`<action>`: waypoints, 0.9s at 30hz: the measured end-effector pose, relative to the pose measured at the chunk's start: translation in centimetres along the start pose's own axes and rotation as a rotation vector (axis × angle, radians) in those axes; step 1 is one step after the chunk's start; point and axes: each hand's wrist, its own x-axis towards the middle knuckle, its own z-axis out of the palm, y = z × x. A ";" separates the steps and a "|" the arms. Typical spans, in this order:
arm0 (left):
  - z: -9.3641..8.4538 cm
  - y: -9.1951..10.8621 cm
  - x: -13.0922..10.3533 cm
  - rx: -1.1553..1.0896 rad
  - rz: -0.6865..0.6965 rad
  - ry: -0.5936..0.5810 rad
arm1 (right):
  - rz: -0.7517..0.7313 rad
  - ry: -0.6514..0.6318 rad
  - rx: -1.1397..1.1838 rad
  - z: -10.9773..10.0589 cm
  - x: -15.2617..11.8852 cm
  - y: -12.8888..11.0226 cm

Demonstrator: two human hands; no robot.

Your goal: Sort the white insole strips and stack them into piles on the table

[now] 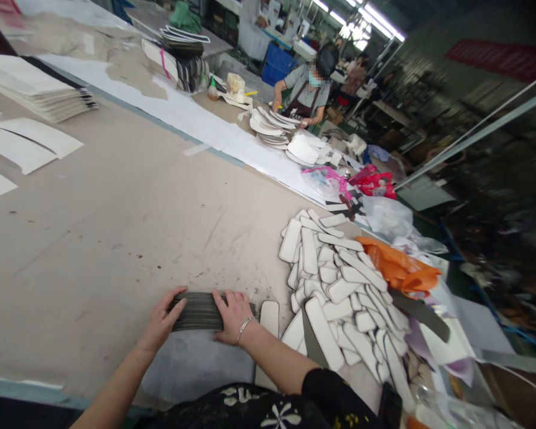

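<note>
A stack of thin dark grey pieces (199, 311) stands on edge in a tight row near the front of the table. At its left end, my left hand (167, 314) holds it, with the thumb and fingers around the corner. My right hand (234, 314), with a silver bracelet at the wrist, grips the right end with its fingers over the top. Under and in front of the stack lies a grey translucent sheet (196, 360). Just right of my right hand is a white rounded piece with a dark edge (270, 319).
A big heap of white rounded pieces (335, 280) covers the right side, beside an orange bag (397, 265). White panels (31, 89) are stacked at the far left. Across the table, a co-worker (306, 89) handles a pile of curved white pieces (272, 126).
</note>
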 end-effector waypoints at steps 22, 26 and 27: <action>-0.9 0.0 0.6 -0.074 -0.119 -0.054 | 0.542 0.452 0.854 6.8 -3.9 4.7; -0.8 -0.3 0.7 -0.087 -0.118 -0.072 | 0.488 0.343 0.679 7.5 -4.7 5.3; -0.7 -0.4 0.8 -0.093 -0.117 -0.070 | 0.478 0.333 0.645 7.5 -4.9 5.3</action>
